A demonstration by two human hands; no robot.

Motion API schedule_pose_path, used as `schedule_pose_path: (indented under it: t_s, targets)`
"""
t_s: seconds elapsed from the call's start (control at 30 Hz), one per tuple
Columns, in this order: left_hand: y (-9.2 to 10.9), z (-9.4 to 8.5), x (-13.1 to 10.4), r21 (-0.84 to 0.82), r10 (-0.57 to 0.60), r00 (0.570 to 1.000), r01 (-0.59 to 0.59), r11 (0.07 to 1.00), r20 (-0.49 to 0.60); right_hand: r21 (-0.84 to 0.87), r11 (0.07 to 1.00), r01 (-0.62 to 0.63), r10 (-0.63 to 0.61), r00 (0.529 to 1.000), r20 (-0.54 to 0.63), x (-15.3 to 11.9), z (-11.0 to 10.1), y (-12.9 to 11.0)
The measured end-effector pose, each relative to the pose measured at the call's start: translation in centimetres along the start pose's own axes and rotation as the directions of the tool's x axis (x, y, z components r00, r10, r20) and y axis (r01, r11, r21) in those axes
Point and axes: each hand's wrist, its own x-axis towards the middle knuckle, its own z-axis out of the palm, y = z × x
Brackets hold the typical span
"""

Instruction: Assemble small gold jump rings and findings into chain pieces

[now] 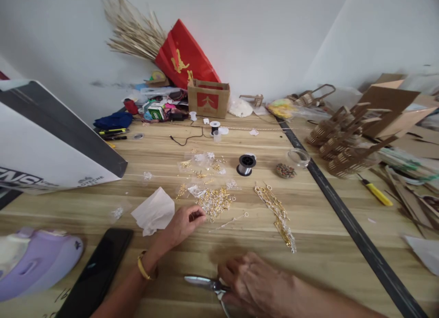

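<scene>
My left hand point(186, 221) is at the near left edge of a pile of small gold and silver jewellery findings point(214, 201). Its thumb and fingers are pinched together, and whatever may be between them is too small to make out. Low in the view, my right hand point(252, 279) is closed round the handles of a scissor-like hand tool point(200, 281), whose silver pointed end lies toward the left. Between the hands and the pile rests a short chain with a ring point(229, 222). Further right lies a bundle of gold and silver chains point(276, 213).
A spool of silver wire point(246, 164) stands behind the pile, with a dish of beads point(286, 171) to its right. White tissue point(155, 210), a black phone point(99, 267) and a large white box point(51, 149) occupy the left. Small woven baskets point(346, 149) and a yellow-handled tool point(377, 192) are at right.
</scene>
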Motion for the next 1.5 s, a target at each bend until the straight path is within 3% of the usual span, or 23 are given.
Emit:
schedule_pose_path:
  t_s: [0.13,0.27,0.5,0.67,0.77,1.03,1.2,1.33,1.5]
  targets:
    - [-0.3,-0.1,0.6,0.065,0.028,0.999,-0.026,0.998,-0.039,0.041,0.999,0.001,-0.001,1.000,0.012,2.0,0.0,1.8]
    - [-0.6,-0.6,1.3,0.133,0.037,0.996,-0.026,0.991,-0.082,0.141,0.990,-0.010,0.026,0.993,-0.112,3.7,0.9,3.7]
    - [-0.4,-1.6,2.9,0.350,0.054,0.984,0.010,0.937,-0.171,0.241,0.970,0.024,0.034,0.971,-0.235,3.7,3.2,4.7]
    - [-1.3,-1.5,3.3,0.595,0.150,0.969,-0.004,0.804,-0.196,0.217,0.974,0.060,0.000,0.964,-0.265,3.6,4.0,4.8]
    - [-1.9,-1.4,3.3,0.661,0.168,0.968,-0.001,0.750,-0.188,0.187,0.981,0.055,-0.004,0.965,-0.261,3.7,4.5,4.9]
    - [-3.1,-0.9,3.4,0.684,0.205,0.950,0.012,0.730,-0.235,0.154,0.987,0.047,-0.010,0.972,-0.236,3.7,4.3,4.9]
    - [-3.6,-0.8,3.6,0.531,0.279,0.893,-0.055,0.846,-0.353,0.176,0.982,0.063,-0.024,0.976,-0.217,3.8,4.1,4.9]
    - [-3.3,-0.5,3.5,0.366,0.289,0.906,-0.168,0.916,-0.308,0.201,0.978,0.055,-0.013,0.980,-0.201,3.8,3.9,4.8]
    - [-2.6,0.6,3.5,0.459,0.419,0.890,-0.301,0.836,-0.179,0.206,0.977,0.063,-0.018,0.978,-0.209,3.8,4.2,4.9]
